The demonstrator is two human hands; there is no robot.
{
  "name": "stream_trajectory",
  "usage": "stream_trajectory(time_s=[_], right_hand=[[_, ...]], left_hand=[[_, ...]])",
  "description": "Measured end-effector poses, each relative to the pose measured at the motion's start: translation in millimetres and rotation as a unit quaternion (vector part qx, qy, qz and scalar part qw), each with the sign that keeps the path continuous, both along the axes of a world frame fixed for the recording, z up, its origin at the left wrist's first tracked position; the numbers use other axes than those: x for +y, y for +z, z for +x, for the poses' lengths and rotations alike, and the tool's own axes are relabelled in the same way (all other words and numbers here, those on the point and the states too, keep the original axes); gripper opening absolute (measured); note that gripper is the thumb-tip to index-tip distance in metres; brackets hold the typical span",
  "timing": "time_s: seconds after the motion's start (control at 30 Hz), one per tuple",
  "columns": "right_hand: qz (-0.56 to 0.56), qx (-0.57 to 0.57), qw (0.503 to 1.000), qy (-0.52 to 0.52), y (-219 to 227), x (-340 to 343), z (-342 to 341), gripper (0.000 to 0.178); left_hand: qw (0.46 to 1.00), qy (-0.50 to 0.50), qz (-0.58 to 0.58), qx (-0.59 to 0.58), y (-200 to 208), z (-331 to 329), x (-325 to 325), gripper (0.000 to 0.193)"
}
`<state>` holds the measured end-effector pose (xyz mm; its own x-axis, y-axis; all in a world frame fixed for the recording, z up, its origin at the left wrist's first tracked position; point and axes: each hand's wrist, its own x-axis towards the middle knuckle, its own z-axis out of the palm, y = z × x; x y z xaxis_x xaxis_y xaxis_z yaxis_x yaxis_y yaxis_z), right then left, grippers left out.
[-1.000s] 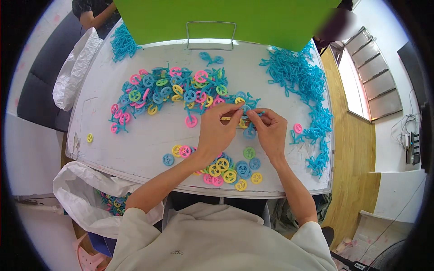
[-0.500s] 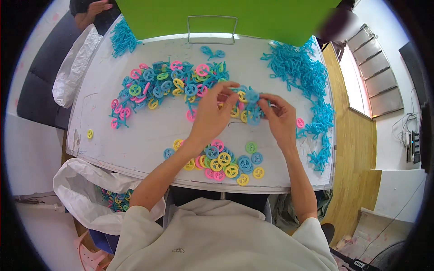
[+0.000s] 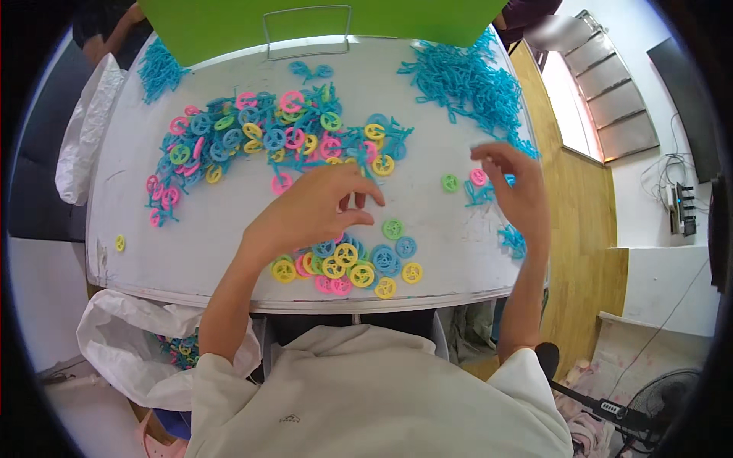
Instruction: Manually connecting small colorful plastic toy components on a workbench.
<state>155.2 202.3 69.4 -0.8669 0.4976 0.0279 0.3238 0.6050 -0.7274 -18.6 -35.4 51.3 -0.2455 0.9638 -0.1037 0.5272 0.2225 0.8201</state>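
Observation:
My left hand [image 3: 324, 202] hovers over the middle of the white table, fingers curved and apart, with nothing in it. Just below it lies a heap of small plastic spoked wheels [image 3: 334, 267] in yellow, pink, blue and green. Beyond its fingertips spreads a pile of blue pieces with wheels fitted on them [image 3: 230, 139]. At the right side my right hand [image 3: 519, 183] is raised, its bent fingers apart and no piece visible in them. Next to it are loose blue plastic stick pieces [image 3: 479, 195], a pink wheel [image 3: 477, 177] and a green wheel [image 3: 450, 182].
A large heap of blue stick pieces [image 3: 466, 80] lies far right, a smaller one [image 3: 160, 70] far left. A green panel [image 3: 305, 23] stands across the table's far edge. An open white sack [image 3: 99, 336] with wheeled pieces is at lower left. Other people are partly visible beyond.
My hands have parted and let go of the wheeled blue pieces, which now lie at the pile's right end. The left came nearer me; the right went rightward. The whole view has shifted.

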Motion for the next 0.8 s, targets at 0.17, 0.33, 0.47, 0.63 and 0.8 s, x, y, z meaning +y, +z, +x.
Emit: stream_trajectory(time_s=[0.17, 0.33, 0.47, 0.63, 0.8], right_hand=[[0.202, -0.053, 0.975, 0.075, -13.8, 0.9, 37.5, 0.035], [0.224, -0.073, 0.97, 0.067, -31.6, 5.8, 38.2, 0.034], [0.251, 0.008, 0.964, 0.086, -31.3, 4.9, 33.5, 0.022], [0.028, 0.137, 0.99, -0.024, -31.2, -8.9, 13.7, 0.017], [-0.045, 0.162, 0.986, 0.02, -32.9, -42.9, -37.0, 0.015]], left_hand=[[0.983, -0.042, 0.135, 0.115, -35.8, 30.4, 13.8, 0.027], [0.975, -0.038, 0.145, 0.163, -51.9, 37.7, 20.4, 0.028], [0.991, 0.059, 0.117, 0.027, -39.7, 31.1, 25.8, 0.021], [0.939, 0.201, 0.103, -0.259, -22.1, 21.7, 27.7, 0.016], [0.871, 0.227, 0.172, -0.401, -19.6, 16.7, 26.5, 0.022]])
